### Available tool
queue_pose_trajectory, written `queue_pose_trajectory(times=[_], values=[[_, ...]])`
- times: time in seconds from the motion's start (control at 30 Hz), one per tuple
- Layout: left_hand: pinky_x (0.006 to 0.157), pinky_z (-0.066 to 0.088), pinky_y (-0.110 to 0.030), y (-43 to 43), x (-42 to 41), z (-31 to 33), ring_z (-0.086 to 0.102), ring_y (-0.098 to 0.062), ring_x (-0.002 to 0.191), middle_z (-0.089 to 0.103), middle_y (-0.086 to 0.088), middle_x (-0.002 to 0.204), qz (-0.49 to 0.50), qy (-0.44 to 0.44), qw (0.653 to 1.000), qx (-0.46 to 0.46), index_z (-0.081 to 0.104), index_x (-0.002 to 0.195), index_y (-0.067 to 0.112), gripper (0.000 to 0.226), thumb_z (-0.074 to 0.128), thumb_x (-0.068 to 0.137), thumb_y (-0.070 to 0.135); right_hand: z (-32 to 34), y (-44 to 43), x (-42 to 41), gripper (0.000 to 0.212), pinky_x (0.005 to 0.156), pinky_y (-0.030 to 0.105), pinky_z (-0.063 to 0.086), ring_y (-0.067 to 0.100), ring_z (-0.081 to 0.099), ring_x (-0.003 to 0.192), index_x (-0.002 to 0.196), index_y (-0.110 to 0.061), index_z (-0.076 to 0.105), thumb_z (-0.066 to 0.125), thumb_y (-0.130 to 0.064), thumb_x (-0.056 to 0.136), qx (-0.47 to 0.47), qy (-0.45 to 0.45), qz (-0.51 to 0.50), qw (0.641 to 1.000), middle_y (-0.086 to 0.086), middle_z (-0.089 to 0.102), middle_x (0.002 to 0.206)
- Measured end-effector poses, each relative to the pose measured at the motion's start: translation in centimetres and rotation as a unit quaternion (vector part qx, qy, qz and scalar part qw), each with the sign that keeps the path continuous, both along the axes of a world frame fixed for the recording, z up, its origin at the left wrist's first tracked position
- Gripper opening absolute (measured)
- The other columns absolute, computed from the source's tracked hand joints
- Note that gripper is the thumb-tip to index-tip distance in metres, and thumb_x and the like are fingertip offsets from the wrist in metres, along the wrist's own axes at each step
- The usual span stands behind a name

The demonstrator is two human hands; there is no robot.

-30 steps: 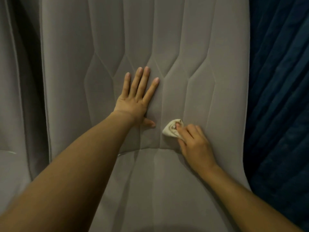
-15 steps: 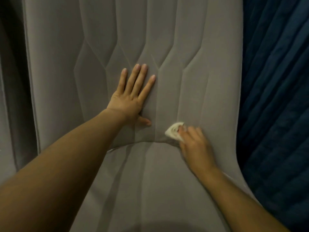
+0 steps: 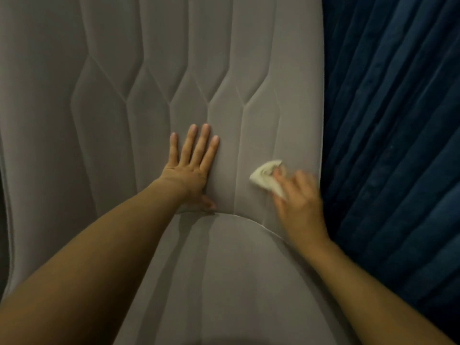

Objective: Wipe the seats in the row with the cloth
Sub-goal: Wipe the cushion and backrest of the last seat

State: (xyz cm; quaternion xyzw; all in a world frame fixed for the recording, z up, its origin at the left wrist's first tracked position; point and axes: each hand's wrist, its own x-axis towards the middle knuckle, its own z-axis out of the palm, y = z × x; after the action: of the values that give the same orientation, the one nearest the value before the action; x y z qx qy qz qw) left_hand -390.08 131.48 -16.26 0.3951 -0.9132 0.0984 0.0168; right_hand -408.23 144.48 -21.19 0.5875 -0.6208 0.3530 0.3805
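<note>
A grey quilted seat [image 3: 154,78] fills most of the view, its backrest above and its cushion [image 3: 224,282] below. My left hand [image 3: 191,165] lies flat on the lower backrest, fingers spread, holding nothing. My right hand [image 3: 297,202] presses a small crumpled white cloth [image 3: 266,176] against the right side of the backrest, just above the crease where backrest and cushion meet. The right hand is blurred by motion.
A dark blue pleated curtain [image 3: 393,145] hangs directly right of the seat, close to my right hand. At the far left edge a dark gap [image 3: 3,220] borders the seat.
My right hand has slid the cloth rightward and slightly up along the lower backrest, toward the seat's right edge. My left hand stays flat on the backrest. The view has shifted right.
</note>
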Motion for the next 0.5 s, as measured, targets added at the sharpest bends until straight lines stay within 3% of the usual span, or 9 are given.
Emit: queue_pose_trajectory(times=[0.07,0.17,0.23,0.3,0.37,0.43,0.5], values=[[0.088,-0.036,-0.052,0.3,0.0,0.3,-0.062,-0.028,0.101,-0.069,-0.006,0.106,0.000,-0.005,1.000,0.005,-0.058,0.108,0.016,0.142,0.065,0.067,0.073,-2.7,0.7,0.5,0.033,0.060,0.035,0.033,0.022,0.035,0.073,0.107,0.004,0.066,0.066,0.003,0.074,0.079,0.010,0.029,0.996,0.014,0.050,0.073],[0.092,-0.035,-0.053,0.6,0.1,0.4,-0.061,-0.028,0.103,-0.069,-0.007,0.106,0.008,-0.011,1.000,0.025,-0.057,0.109,0.015,0.143,0.066,0.065,0.074,-2.8,1.5,1.4,0.024,0.059,0.038,0.041,0.020,0.040,0.075,0.100,-0.007,0.068,0.072,-0.001,0.077,0.114,-0.103,0.047,0.987,0.010,0.049,0.078],[0.090,-0.035,-0.053,0.8,0.2,0.3,-0.061,-0.028,0.102,-0.070,-0.007,0.104,0.014,-0.022,0.999,0.031,-0.058,0.108,0.015,0.145,0.066,0.064,0.075,-0.8,2.1,1.6,0.028,0.061,0.032,0.043,0.019,0.045,0.072,0.104,-0.008,0.069,0.072,-0.001,0.077,0.079,-0.116,0.058,0.988,0.010,0.049,0.080],[0.090,-0.034,-0.054,1.0,0.1,0.2,-0.061,-0.028,0.102,-0.069,-0.007,0.105,0.016,-0.026,0.999,0.030,-0.057,0.109,0.015,0.144,0.066,0.064,0.075,2.5,2.0,1.0,0.041,0.063,0.025,0.042,0.022,0.045,0.071,0.111,-0.002,0.066,0.075,0.001,0.071,-0.010,-0.096,0.035,0.995,0.013,0.049,0.081],[0.089,-0.035,-0.054,1.1,0.0,-0.1,-0.061,-0.027,0.102,-0.069,-0.007,0.106,0.014,-0.019,0.999,0.029,-0.057,0.111,0.015,0.143,0.066,0.065,0.074,5.4,1.3,-0.6,0.045,0.072,0.024,0.043,0.024,0.047,0.077,0.116,-0.002,0.063,0.073,-0.007,0.073,-0.087,-0.135,0.007,0.987,0.011,0.047,0.087],[0.087,-0.037,-0.052,1.0,-0.1,-0.4,-0.062,-0.027,0.102,-0.069,-0.006,0.106,0.010,-0.013,0.999,0.028,-0.057,0.111,0.016,0.142,0.065,0.066,0.074,6.0,0.9,-1.5,0.045,0.077,0.030,0.046,0.025,0.049,0.081,0.119,-0.001,0.061,0.073,-0.014,0.077,-0.100,-0.175,0.009,0.979,0.007,0.044,0.090],[0.087,-0.037,-0.053,0.9,-0.1,-0.6,-0.062,-0.027,0.102,-0.069,-0.006,0.106,0.011,-0.010,0.999,0.030,-0.057,0.110,0.016,0.141,0.065,0.066,0.074,3.9,1.3,-1.9,0.041,0.073,0.042,0.049,0.032,0.051,0.080,0.114,0.001,0.062,0.070,-0.019,0.080,-0.095,-0.161,-0.003,0.982,0.012,0.048,0.086]])
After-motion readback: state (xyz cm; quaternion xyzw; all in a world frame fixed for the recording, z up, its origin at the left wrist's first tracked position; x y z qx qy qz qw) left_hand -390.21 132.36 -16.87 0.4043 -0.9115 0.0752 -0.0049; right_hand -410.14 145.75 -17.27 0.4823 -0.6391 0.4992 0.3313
